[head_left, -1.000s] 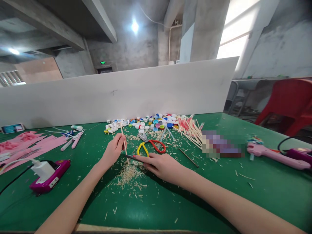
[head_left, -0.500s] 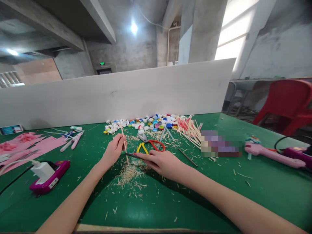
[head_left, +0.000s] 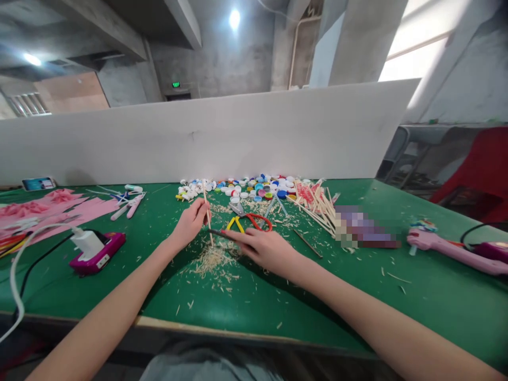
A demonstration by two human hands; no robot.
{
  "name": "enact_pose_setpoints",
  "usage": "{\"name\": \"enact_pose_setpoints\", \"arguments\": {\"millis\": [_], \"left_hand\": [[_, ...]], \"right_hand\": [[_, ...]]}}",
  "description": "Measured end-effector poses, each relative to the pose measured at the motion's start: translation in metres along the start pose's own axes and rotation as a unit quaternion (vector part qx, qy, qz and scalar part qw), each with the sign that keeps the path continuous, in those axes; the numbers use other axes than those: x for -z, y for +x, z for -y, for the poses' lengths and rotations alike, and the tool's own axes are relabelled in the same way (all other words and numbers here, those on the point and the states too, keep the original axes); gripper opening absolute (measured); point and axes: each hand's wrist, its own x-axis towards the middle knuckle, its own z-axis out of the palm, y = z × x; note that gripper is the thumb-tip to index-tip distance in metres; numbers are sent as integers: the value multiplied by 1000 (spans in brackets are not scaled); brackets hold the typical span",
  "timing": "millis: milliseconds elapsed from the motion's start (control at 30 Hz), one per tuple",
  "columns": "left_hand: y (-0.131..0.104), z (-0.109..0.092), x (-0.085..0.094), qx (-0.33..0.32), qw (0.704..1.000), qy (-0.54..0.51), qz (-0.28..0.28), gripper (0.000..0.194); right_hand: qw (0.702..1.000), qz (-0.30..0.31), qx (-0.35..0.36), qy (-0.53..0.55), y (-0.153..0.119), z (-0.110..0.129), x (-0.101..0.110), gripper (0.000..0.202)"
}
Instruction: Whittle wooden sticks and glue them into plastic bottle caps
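My left hand pinches a thin wooden stick, held nearly upright with its lower end over a heap of wood shavings. In my right hand is a narrow dark knife-like tool, index finger stretched along it. Its tip meets or almost meets the stick below my left fingers; actual contact is too small to tell. Just beyond the right hand lie pliers with red and yellow handles, partly covered by that hand.
Colourful bottle caps and a pile of wooden sticks lie toward the white board. Pink paper and a purple power strip sit left. A pink glue gun rests right, on the green table.
The camera has tipped down and turned slightly left, bringing the table's front edge and my lap into view. Both hands keep their grips and nearly the same places on the stick and tool.
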Motion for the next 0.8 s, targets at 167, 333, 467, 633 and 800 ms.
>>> {"name": "enact_pose_setpoints", "arguments": {"millis": [167, 333, 467, 633, 800], "left_hand": [[0, 1, 1, -10, 1000, -10, -9, 27], [0, 0, 1, -17, 1000, -13, -14, 26], [-1, -1, 0, -24, 1000, -14, -12, 26], [0, 1, 0, -22, 1000, -13, -14, 28], [0, 2, 0, -21, 1000, -18, -13, 28]], "right_hand": [[998, -5, -17, 59, 3, 1, 3, 46], [995, 10, 5, 94, 2, 0, 1, 43], [998, -11, 14, 54, 3, 0, -2, 45], [998, -16, -8, 53, 4, 0, -2, 43], [998, -13, 12, 63, 3, 0, -4, 41]]}}
